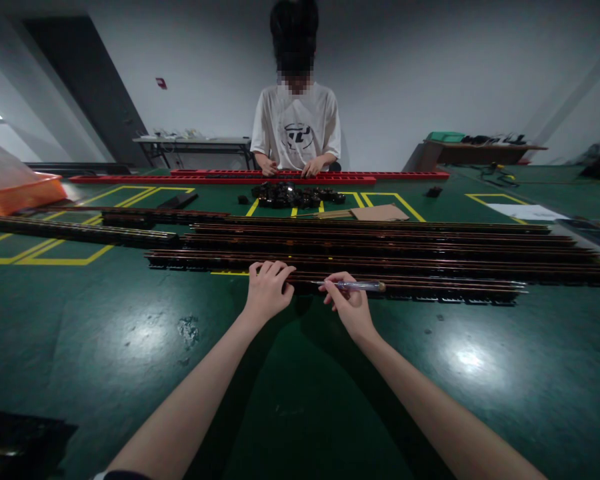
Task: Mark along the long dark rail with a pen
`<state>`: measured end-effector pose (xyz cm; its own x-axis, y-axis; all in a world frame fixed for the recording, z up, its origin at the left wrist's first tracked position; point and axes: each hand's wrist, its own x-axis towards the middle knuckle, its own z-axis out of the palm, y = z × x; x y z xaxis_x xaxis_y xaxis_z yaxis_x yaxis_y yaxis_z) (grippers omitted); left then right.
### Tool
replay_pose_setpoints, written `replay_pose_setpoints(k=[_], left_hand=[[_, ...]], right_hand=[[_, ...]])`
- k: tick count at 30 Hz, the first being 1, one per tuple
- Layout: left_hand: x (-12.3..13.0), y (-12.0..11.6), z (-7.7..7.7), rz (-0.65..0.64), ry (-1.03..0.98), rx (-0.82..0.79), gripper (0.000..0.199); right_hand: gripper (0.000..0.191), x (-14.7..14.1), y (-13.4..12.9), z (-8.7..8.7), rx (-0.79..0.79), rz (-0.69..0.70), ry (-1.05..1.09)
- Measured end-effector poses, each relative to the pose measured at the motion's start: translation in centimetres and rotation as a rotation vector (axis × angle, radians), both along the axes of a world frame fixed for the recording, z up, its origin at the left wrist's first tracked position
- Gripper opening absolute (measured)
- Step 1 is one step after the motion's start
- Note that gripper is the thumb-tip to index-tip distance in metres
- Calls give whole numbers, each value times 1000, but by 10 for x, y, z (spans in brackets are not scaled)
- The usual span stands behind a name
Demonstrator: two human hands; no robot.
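My left hand (pixel 269 292) is closed over the left end of the nearest long black rail (pixel 450 291), its fingers curled on the far side. A screwdriver (pixel 363 287) with a clear handle lies in my right hand (pixel 351 308), pinched between thumb and fingers. Its thin shaft points left along the rail, towards my left hand. Where the tip meets the rail is too small to make out. Several more black rails (pixel 380 253) with copper-coloured strips lie side by side just beyond.
Across the green table (pixel 105 347) stands a person (pixel 297 127), hands at long red rails (pixel 405 177). Between us are a heap of shiny black parts (pixel 290 195) and brown cardboard (pixel 380 213). An orange bin (pixel 23 195) stands far left; a dark piece (pixel 20 440) lies near left.
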<state>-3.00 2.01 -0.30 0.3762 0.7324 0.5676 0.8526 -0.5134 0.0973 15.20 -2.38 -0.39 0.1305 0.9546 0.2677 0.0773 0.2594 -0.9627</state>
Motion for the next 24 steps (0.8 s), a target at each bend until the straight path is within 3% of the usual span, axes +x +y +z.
replay_pose_setpoints(k=[17, 24], left_hand=[[-1, 0, 1, -6, 31, -57, 48], [-2, 1, 0, -24, 23, -73, 41]], right_hand=[[25, -2, -3, 5, 1, -7, 16], [25, 2, 1, -1, -21, -6, -20]])
